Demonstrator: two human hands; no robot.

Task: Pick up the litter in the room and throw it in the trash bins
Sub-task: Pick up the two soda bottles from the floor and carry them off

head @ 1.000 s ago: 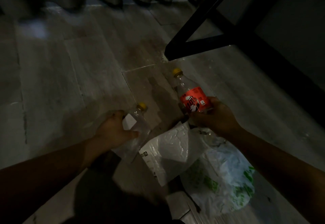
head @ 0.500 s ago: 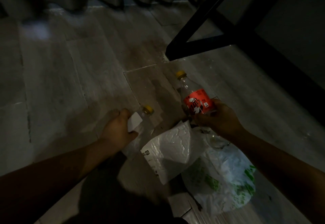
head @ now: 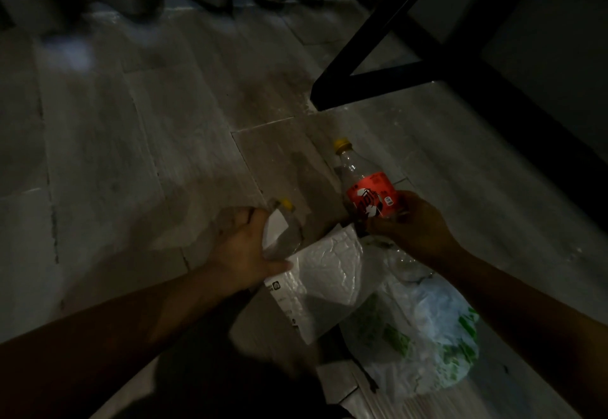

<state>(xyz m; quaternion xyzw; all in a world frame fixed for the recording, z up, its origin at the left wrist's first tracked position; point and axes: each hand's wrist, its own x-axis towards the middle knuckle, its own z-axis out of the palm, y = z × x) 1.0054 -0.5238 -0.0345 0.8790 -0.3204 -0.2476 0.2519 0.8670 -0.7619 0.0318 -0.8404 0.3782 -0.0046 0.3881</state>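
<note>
Gathering litter: my left hand (head: 243,247) grips a clear bottle (head: 283,232), my right hand (head: 414,227) the red-label bottle (head: 370,193), both above the floor's (head: 164,129) middle; next, free fingers for the plastic bags (head: 329,280), then find a bin

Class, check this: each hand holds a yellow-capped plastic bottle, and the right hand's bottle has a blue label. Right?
No: the head view shows the right hand holding a red-labelled bottle, not blue. The rest stands.

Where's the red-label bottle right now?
Head view, right of centre: the red-labelled bottle is gripped by the right hand, beyond the white plastic bag.
</note>
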